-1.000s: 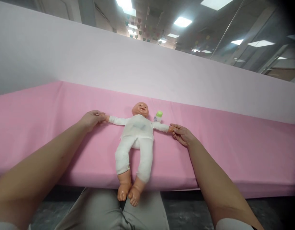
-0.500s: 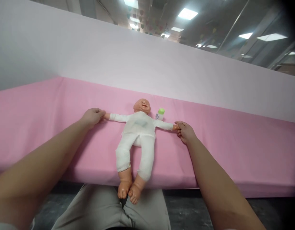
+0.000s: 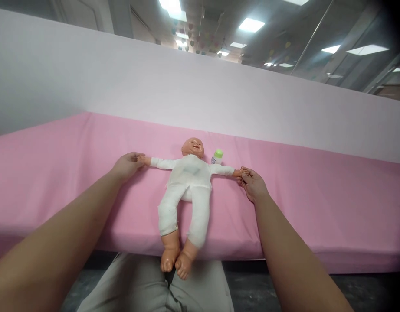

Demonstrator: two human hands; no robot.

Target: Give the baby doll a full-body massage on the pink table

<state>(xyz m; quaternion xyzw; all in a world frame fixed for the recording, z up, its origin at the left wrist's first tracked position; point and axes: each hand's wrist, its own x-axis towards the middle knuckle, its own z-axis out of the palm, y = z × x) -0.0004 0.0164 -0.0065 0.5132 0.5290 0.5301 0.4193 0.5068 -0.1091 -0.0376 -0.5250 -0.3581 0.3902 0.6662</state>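
A baby doll [image 3: 191,173] with a white cloth body lies on its back on a pink padded surface [image 3: 128,216]. Its head points away from me, and its bare feet hang over the near edge, above my lap. Both of its arms are stretched out sideways. My left hand [image 3: 126,165] is closed round the doll's hand on the left side. On the other side, my right hand [image 3: 254,184] pinches the doll's other hand between thumb and fingers. A small bottle [image 3: 217,157] with a green cap stands beside the doll's head, just behind its arm.
Behind the pink surface rises a plain white wall panel [image 3: 200,91]. Above it is glass showing ceiling lights [image 3: 252,25]. My legs [image 3: 148,286] in light trousers are under the near edge, over a dark floor [image 3: 252,286].
Both hands still hold the doll's hands. My left fingers have shifted slightly, showing more of the doll's hand. The whole view has tilted a little.
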